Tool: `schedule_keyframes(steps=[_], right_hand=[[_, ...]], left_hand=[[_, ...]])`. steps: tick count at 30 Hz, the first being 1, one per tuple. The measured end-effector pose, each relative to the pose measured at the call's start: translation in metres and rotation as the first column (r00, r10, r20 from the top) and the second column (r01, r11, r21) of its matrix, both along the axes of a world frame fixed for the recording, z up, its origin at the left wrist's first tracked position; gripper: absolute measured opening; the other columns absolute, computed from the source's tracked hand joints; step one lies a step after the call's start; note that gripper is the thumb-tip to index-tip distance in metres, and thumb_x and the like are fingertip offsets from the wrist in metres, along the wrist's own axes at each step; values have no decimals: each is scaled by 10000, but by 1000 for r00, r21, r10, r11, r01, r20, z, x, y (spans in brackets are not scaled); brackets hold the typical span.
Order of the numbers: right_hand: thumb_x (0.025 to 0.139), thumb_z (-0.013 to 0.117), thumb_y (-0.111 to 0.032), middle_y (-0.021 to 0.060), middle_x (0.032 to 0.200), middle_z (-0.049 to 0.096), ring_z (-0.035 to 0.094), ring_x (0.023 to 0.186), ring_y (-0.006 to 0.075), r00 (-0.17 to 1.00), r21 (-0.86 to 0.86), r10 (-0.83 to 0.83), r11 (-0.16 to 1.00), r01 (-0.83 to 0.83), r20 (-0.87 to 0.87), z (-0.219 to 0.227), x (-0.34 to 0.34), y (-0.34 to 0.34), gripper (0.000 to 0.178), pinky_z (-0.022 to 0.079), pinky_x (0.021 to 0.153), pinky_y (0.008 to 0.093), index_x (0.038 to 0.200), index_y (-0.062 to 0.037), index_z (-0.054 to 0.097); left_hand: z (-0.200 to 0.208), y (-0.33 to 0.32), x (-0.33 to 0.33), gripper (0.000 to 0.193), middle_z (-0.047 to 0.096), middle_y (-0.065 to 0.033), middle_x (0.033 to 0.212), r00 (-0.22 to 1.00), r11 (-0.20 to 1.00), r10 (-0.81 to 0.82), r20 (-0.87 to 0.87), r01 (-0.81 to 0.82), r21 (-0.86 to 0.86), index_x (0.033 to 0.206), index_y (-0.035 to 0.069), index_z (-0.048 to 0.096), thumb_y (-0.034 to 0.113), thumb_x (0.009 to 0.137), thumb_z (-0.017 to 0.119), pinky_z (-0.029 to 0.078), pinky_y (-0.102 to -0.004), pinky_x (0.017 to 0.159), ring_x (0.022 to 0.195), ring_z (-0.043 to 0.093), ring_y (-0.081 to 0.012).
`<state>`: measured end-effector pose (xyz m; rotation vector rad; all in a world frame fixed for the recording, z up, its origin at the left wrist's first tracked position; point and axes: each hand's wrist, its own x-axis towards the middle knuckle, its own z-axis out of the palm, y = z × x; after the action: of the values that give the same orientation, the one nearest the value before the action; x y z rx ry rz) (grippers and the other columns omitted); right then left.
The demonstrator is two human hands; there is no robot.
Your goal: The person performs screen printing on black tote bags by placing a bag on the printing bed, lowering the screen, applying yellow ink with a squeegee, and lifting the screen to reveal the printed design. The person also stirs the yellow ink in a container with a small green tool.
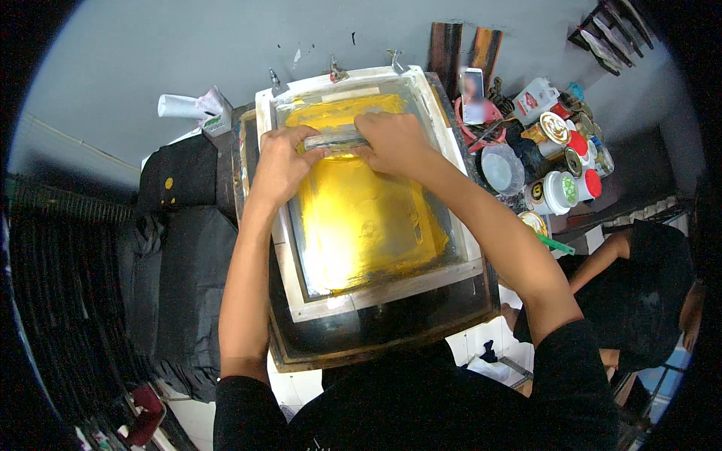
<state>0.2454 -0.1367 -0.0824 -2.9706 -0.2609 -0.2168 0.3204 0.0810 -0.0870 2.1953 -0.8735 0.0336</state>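
A squeegee [331, 140] lies across the far part of a screen printing frame, gripped from both ends. My left hand [284, 159] closes on its left end, thumb on the near side. My right hand [395, 143] holds the right end, with the thumb likewise toward me. Yellow ink [368, 218] covers much of the mesh, glossy toward the near left and thicker along the edges. Around the mesh runs the pale screen frame [383, 290], resting on a dark board [391, 325]. The squeegee's lower edge is hidden.
Metal clamps [336, 71] stand at the frame's far edge. To the right are a translucent bowl [499, 168], several ink tubs [553, 193] and a propped phone [472, 96]. Black fabric [195, 278] is piled at the left. Another person [639, 301] sits close by on the right.
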Motion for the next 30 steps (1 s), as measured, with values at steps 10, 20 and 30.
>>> schedule_keyframes(steps=[10,20,30], right_hand=[[865,724,-277,145,938,690,699,885,347,1000,14,24,1000,-24,-9,1,-84,25,297,566,748,477,1018,-44,623],[765,703,-225,80,846,616,656,793,280,981,-5,97,995,-97,168,-21,-190,58,232,513,651,410,912,-83,593],[817,606,-127,90,927,626,650,826,269,947,158,61,981,-116,316,-15,-212,56,125,530,739,415,934,-83,618]], left_hand=[[2,27,-88,298,711,-201,986,999,998,-9,34,6,65,1028,5,740,193,808,810,422,-439,1008,993,649,-369],[-7,72,-199,325,737,-134,1035,999,998,-42,13,42,48,1065,21,743,160,785,832,373,-444,1059,1120,633,-281],[-58,131,-225,1234,409,-191,1592,888,991,59,455,-106,79,1585,37,273,478,635,924,120,-559,1247,1513,303,-399]])
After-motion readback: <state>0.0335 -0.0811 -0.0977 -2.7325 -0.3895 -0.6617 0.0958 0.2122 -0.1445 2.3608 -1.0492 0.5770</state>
